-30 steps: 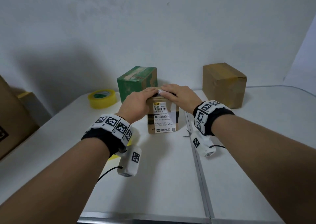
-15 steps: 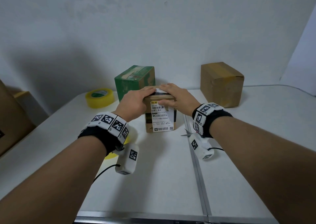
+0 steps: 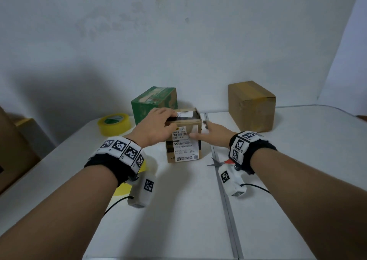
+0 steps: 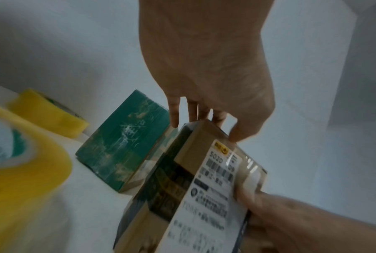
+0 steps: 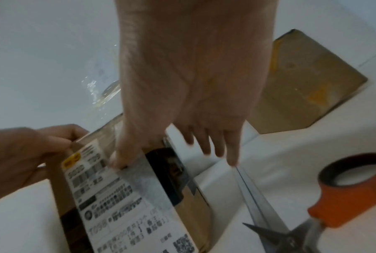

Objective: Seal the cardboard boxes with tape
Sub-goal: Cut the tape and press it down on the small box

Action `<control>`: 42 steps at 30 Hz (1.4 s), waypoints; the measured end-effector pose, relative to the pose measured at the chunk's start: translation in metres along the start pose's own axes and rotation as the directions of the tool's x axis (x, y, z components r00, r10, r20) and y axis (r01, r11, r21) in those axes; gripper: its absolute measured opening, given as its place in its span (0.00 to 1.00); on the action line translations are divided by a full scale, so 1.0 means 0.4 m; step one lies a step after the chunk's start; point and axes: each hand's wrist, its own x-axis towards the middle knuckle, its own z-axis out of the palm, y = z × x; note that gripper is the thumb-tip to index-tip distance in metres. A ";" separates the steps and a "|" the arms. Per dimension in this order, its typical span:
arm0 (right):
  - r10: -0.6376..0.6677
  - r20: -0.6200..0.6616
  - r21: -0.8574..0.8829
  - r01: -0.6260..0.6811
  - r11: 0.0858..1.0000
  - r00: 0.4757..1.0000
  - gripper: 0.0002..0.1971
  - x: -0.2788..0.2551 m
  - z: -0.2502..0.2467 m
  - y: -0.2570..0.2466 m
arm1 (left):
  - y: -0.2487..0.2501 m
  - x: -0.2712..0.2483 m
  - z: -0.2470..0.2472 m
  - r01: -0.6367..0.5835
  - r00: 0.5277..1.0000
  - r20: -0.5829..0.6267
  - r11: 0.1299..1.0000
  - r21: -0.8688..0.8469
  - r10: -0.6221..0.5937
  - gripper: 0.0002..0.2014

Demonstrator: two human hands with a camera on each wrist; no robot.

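Observation:
A small cardboard box (image 3: 184,140) with a white shipping label stands upright at the table's middle. My left hand (image 3: 156,124) holds its top left edge, fingers laid over the top and thumb on the front face; the left wrist view shows the hand (image 4: 204,77) over the box (image 4: 204,188). My right hand (image 3: 212,134) is at the box's front right corner. Its thumb presses a strip of clear tape on the label, and its fingers are spread straight beside the right face, as the right wrist view of the hand (image 5: 193,85) and box (image 5: 117,205) shows.
Behind stand a green box (image 3: 155,102) and a taped brown box (image 3: 251,104). One yellow tape roll (image 3: 114,123) lies at back left, another (image 4: 20,171) under my left wrist. Orange-handled scissors (image 3: 214,163) lie beneath my right wrist. A large carton (image 3: 12,150) is at the left edge.
My right hand has slid off the box top down to its front right corner, thumb now on the label. My left hand has stayed on the top. The head view has tilted up.

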 end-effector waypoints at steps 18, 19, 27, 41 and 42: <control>-0.038 -0.183 0.860 0.179 0.478 0.982 0.32 -0.164 -0.012 -0.016 | 0.058 -0.115 0.005 0.357 0.877 0.315 0.054 -0.932 -0.362 0.39; -0.045 -0.189 0.871 0.188 0.454 0.981 0.34 -0.175 -0.010 -0.011 | 0.054 -0.127 0.009 0.369 0.879 0.332 0.048 -0.928 -0.343 0.39; -0.065 -0.193 0.906 0.203 0.371 0.979 0.27 -0.235 0.033 0.005 | 0.018 -0.189 0.050 0.453 0.880 0.422 0.115 -0.884 -0.218 0.52; -0.130 -0.310 0.827 0.334 0.452 0.942 0.20 -0.285 0.009 -0.023 | 0.065 -0.185 0.038 0.535 0.778 0.536 -0.101 -0.839 -0.328 0.10; -0.135 -0.318 0.810 0.343 0.476 0.938 0.20 -0.285 0.009 -0.025 | 0.059 -0.179 0.047 0.514 0.772 0.509 -0.098 -0.852 -0.381 0.10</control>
